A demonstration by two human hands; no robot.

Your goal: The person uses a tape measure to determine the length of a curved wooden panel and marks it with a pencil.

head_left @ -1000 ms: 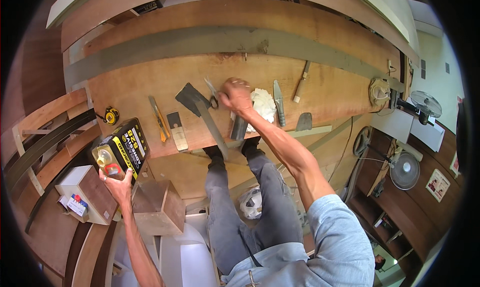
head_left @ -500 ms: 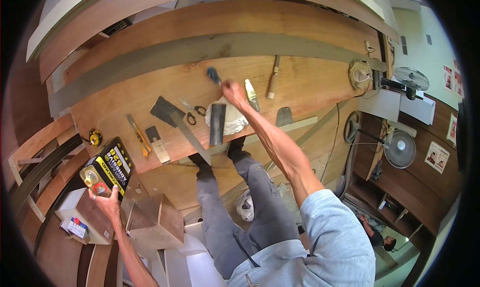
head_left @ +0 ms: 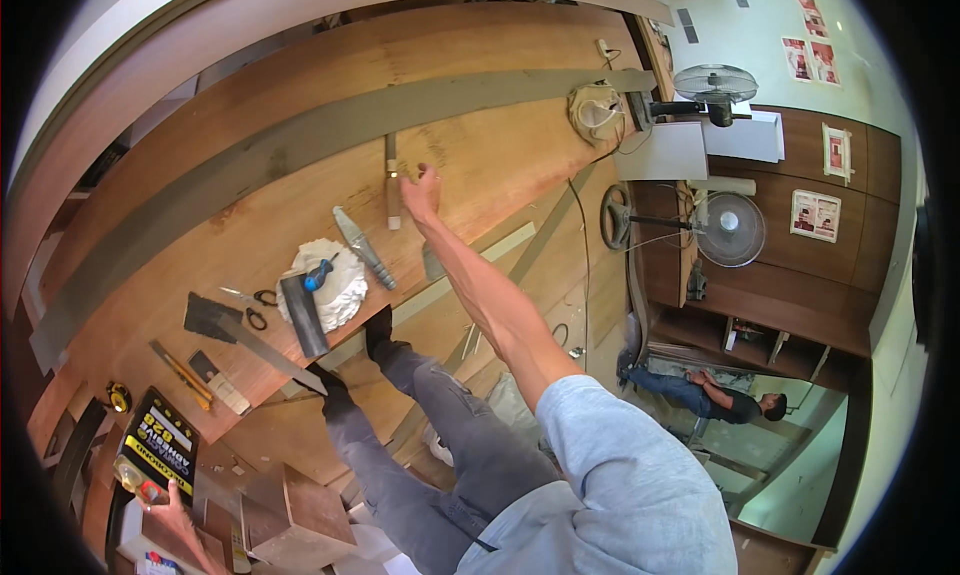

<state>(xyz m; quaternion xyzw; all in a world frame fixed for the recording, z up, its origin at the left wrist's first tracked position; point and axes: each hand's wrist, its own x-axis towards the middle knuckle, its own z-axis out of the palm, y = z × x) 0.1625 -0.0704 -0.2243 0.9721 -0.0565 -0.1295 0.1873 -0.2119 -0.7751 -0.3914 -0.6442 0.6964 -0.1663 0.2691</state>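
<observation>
My right hand reaches over the wooden panel, its thumb and fingers apart. Its fingertips are beside a slim bar-shaped tool with a pale end; whether they touch it I cannot tell. At lower left, my left hand grips the bottom edge of a black and yellow rectangular tin, which lies tilted. A blue-handled screwdriver rests on a crumpled white cloth and a dark half-round piece. A grey tapered tool lies between the cloth and my right hand.
Scissors, a dark broad-bladed scraper, a yellow cutter and a tape measure lie leftward. A grey strip crosses the panel. Fans stand at the right; another person is beyond. A cable trails nearby.
The view has swung right, so the panel sits further left. The screwdriver has left my right hand and lies on the cloth; that hand has moved right to the bar-shaped tool.
</observation>
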